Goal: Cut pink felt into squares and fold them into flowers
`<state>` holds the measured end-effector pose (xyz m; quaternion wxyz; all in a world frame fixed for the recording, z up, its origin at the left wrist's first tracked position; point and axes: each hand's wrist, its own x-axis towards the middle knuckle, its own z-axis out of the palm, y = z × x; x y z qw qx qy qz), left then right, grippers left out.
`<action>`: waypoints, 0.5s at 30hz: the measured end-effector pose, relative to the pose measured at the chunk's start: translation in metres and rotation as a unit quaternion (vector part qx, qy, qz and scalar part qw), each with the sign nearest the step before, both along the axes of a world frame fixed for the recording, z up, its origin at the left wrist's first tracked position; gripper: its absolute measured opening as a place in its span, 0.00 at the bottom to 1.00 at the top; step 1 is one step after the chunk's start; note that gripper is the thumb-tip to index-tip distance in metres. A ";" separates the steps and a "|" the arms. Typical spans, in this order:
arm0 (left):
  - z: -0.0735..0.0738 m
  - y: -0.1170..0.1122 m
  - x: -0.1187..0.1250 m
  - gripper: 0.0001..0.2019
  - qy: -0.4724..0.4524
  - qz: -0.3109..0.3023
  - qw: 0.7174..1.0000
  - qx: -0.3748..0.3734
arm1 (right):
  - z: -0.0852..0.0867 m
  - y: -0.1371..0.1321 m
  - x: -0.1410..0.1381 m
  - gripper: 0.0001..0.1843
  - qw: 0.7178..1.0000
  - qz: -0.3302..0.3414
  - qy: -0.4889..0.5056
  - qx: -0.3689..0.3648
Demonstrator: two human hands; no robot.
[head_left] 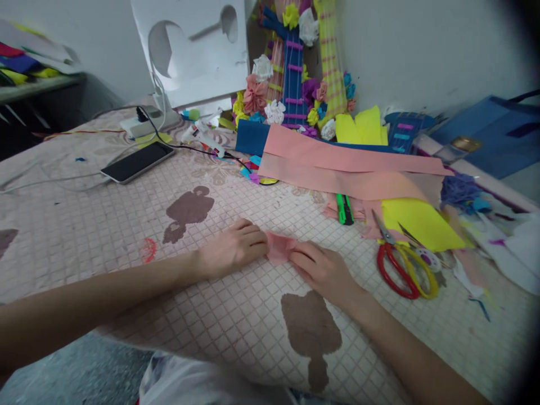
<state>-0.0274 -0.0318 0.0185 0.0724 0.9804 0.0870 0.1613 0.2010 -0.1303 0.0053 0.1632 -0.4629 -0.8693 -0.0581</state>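
A small pink piece of felt lies on the patterned pink tablecloth between my two hands. My left hand rests with its fingers curled and pressed against the piece's left edge. My right hand lies with fingers together, pinching or pressing its right edge. Most of the piece is bare between the fingertips.
Red and yellow scissors lie to the right beside yellow felt. Long pink felt sheets, a green cutter, a glue gun, a phone and a paper-flower decoration sit farther back.
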 end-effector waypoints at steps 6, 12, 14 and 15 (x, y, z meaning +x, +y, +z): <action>-0.009 -0.001 0.003 0.06 -0.035 0.045 0.990 -0.127 | -0.003 -0.006 -0.009 0.09 0.996 -0.044 0.066 -0.042; -0.006 -0.003 0.010 0.06 -0.064 0.089 0.968 -0.227 | -0.003 -0.007 -0.020 0.03 0.956 -0.165 0.202 -0.132; -0.004 -0.003 0.013 0.06 -0.068 0.109 0.963 -0.235 | -0.002 -0.006 -0.022 0.03 0.946 -0.182 0.224 -0.144; -0.004 -0.004 0.014 0.06 -0.069 0.117 0.962 -0.236 | -0.002 -0.005 -0.023 0.03 0.944 -0.187 0.230 -0.147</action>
